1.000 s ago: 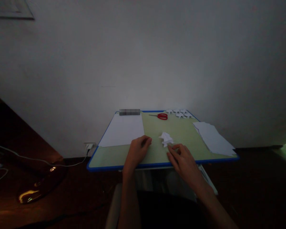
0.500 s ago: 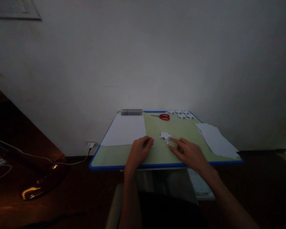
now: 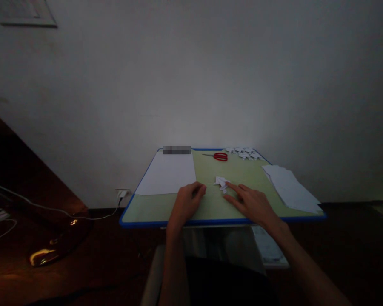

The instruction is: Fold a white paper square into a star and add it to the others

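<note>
A small folded white paper figure (image 3: 221, 182), shaped like an origami frog, lies near the middle of the green tabletop. The index fingertip of my right hand (image 3: 250, 202) rests on its rear right part, with the thumb stretched out below and the other fingers bent loosely. Nothing is gripped in that hand. To the left of the figure, my left hand (image 3: 190, 199) lies on the table with its fingers curled in, and no object shows in it. It sits by the lower right corner of a white sheet of paper (image 3: 167, 174).
Red-handled scissors (image 3: 220, 157) lie behind the figure. Several similar folded paper figures (image 3: 244, 154) are grouped at the far right corner. A stack of white paper (image 3: 289, 187) lies along the right side. A blue rim (image 3: 223, 221) edges the table, which stands against a wall.
My right index finger has moved slightly left and farther onto the paper figure. My left hand stays where it was. The view has shifted very slightly.
</note>
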Available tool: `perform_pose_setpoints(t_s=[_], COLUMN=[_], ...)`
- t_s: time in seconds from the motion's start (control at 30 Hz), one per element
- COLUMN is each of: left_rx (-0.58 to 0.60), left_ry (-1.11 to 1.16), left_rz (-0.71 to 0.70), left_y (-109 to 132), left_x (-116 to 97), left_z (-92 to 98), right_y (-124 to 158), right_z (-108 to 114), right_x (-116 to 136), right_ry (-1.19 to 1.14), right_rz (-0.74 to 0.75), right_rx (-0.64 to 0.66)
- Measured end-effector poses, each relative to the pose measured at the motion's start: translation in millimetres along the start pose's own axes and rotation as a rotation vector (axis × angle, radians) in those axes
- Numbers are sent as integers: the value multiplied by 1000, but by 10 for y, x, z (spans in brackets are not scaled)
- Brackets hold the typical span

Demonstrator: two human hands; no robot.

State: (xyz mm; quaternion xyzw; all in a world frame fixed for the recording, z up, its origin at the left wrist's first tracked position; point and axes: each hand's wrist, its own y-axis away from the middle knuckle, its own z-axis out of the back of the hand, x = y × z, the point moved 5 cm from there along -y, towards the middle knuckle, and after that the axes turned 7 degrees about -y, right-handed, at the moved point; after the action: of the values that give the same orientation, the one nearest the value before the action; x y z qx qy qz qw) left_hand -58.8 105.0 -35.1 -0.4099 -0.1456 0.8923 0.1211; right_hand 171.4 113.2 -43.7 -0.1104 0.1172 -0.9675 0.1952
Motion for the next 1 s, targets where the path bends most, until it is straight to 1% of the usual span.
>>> perform_pose_setpoints(t_s=[0.17,0.4,0.63,0.77,0.9,1.0], left_rx=[4,8,20,26,24,23], left_ry=[-4,-11,-16,-25,-32,-38], left_rz=[3,5,11,10,5,0], left_y=[-8,-11,-18,-18,-17,-16], left_x=[15,13,0,-11,-23,-22], left_z=[-12,-9,-5,-7,-6,-3], right_y=[-3,48,52,48,-57,-250], right_z=[-13,0,-14,-6,24,56], right_x=[-1,34,6,-48,-127,-197], right_ry=[19,56,-8,-98,-164,-147], right_rz=[-10,17,18,6,21,45], right_rx=[31,62,1,-53,-53,-39])
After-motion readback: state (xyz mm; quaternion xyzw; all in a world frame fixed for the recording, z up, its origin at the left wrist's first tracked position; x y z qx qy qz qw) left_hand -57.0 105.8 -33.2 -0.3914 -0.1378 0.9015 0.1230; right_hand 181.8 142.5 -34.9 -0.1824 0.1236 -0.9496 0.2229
